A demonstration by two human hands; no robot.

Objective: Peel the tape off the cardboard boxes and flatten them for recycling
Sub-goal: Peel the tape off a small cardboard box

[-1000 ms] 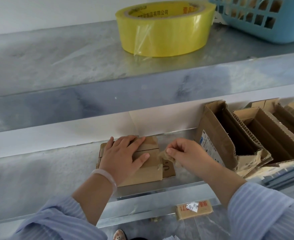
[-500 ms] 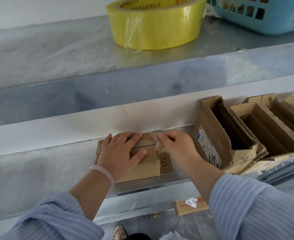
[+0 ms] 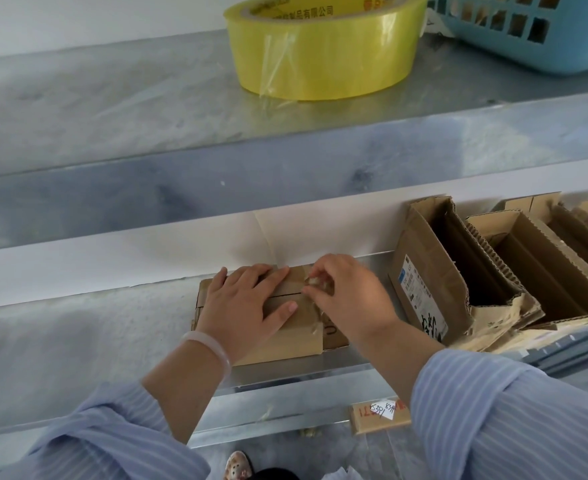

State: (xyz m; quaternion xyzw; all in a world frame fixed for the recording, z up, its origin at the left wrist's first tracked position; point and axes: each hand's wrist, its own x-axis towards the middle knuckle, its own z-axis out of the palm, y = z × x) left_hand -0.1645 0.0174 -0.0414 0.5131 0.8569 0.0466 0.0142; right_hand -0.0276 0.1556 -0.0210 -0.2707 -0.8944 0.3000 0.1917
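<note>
I have the box (image 3: 285, 341) lying flat on the lower shelf (image 3: 77, 341), straight ahead of me, its long axis running left to right across my view. My left hand (image 3: 247, 303) lies spread on its top, fingers straight, pressing it down over the left and middle part. My right hand (image 3: 351, 299) sits at the far right end, thumb and fingers pinching a crumpled wad of tape (image 3: 315, 281), so the two hands nearly meet over the lid seam. What tape remains seems to lie on the right end, running from the wad towards the near edge, though I cannot tell how much is stuck. The right hand is plainly the nearer to it, so I judge the pull should go towards me and rightwards, away from the holding hand. The open boxes (image 3: 424, 289) stand just beside on the right, which leaves little room for a long sideways sweep
</note>
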